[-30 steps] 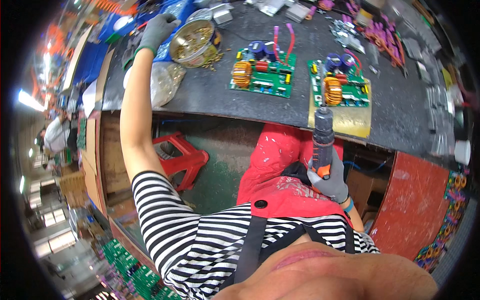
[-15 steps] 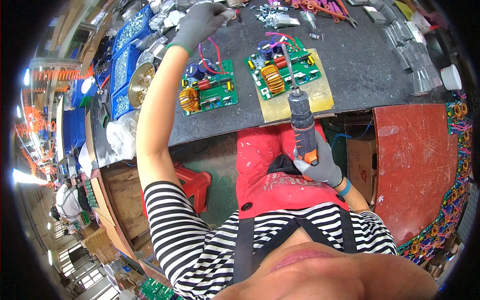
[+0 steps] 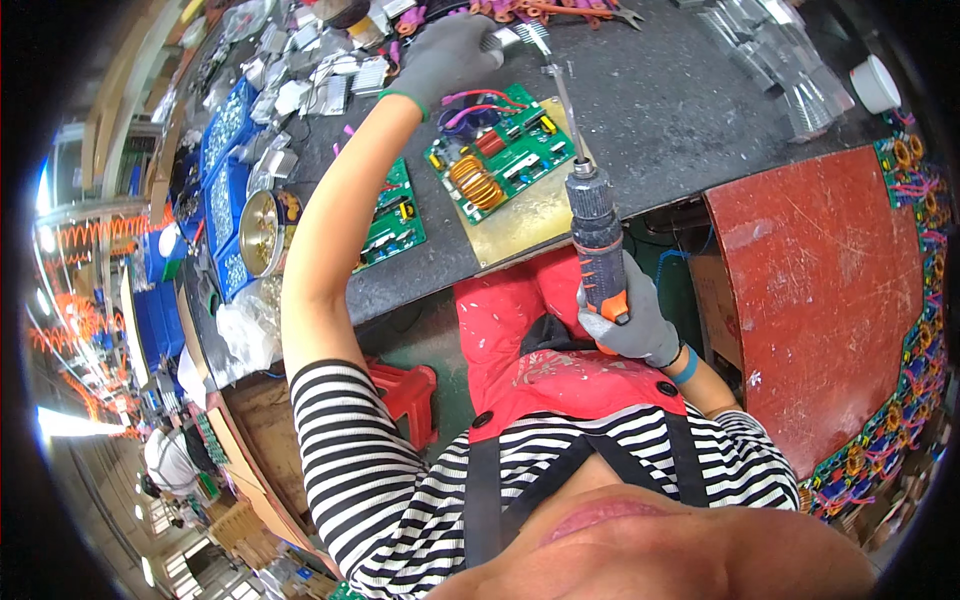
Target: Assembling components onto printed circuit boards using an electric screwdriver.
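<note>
My left hand (image 3: 448, 62), in a grey glove, reaches over the far side of the bench. Its fingers are closed at a small silver finned heat sink (image 3: 502, 39); the fingertips are partly hidden. My right hand (image 3: 640, 315), also gloved, grips a black and orange electric screwdriver (image 3: 597, 235). Its long bit points away from me, past the right edge of a green circuit board (image 3: 520, 165). That board, with a copper coil and pink and red wires, lies on a yellowish metal plate (image 3: 525, 228). Left of it, a second circuit board (image 3: 405, 232) is partly covered by my left forearm.
Blue bins (image 3: 225, 130) of small metal parts and a round metal bowl (image 3: 262, 235) stand at the left. Finned heat sinks (image 3: 790, 85) and a white tub (image 3: 875, 84) occupy the far right. Pliers (image 3: 628, 17) lie at the back. A red panel (image 3: 820, 310) is below the bench.
The view has shifted, so the bench appears farther left. My left hand has moved right, toward the heat sinks at the back. My right hand keeps holding the electric screwdriver.
</note>
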The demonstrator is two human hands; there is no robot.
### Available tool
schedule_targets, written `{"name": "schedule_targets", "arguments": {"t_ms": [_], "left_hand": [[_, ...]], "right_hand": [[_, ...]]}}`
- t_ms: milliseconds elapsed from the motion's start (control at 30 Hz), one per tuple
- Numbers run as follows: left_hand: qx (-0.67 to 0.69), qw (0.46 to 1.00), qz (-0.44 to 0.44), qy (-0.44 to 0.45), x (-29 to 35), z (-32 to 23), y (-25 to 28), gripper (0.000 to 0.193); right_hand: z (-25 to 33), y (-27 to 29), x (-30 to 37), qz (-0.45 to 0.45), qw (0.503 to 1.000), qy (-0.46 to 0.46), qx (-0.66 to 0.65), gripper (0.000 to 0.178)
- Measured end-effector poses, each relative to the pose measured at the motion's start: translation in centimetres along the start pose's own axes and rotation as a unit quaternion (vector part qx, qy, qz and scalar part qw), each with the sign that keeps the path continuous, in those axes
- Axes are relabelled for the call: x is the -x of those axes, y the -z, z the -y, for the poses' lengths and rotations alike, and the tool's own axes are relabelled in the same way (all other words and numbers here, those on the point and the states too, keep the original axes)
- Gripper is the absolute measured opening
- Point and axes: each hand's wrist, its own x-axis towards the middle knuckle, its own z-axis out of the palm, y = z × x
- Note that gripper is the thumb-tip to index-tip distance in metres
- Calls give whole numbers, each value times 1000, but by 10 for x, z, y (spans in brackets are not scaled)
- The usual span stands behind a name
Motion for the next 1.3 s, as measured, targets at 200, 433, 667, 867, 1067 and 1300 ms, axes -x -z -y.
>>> {"name": "schedule_targets", "arguments": {"t_ms": [200,433,667,867,1067,1300], "left_hand": [[86,977,-46,191,-14,-35,17,31],[-75,968,85,-223,-33,9,-26,54],[63,996,44,40,-7,-52,28,32],[-53,976,154,-142,-7,-68,16,31],[-123,965,168,-158,-16,-69,-3,26],[-76,991,-78,-81,34,-26,37,18]], "right_hand": [[-1,5,-3,-14,1000,15,-18,48],[-9,2,7,-62,997,31,-32,45],[-10,11,3,-50,997,26,-50,44],[-13,6,2,-25,998,30,-46,46],[-17,4,9,-60,984,-39,-162,54],[-18,5,7,-49,988,-39,-138,50]]}}
